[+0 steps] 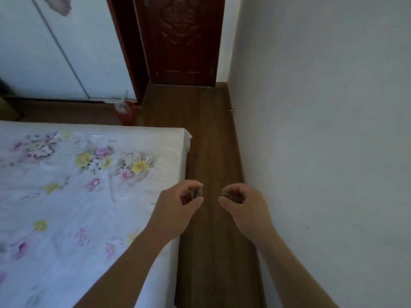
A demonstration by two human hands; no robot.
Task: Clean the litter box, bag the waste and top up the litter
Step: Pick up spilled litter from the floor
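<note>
My left hand (178,207) is held out over the bed's corner, its fingers curled round a small dark grey-brown clump (197,192). My right hand (245,207) is level with it above the wooden floor and grips a second, similar clump (229,195). The two hands are a short gap apart and do not touch. A red bin (126,113) lined with a clear plastic bag stands on the floor beyond the bed, near the door frame. No litter box is in view.
A bed (77,185) with a white floral sheet fills the left. A narrow strip of wooden floor (206,134) runs between it and the white wall (322,130) on the right, up to a dark red door (180,41). White wardrobe doors (55,52) stand at the back left.
</note>
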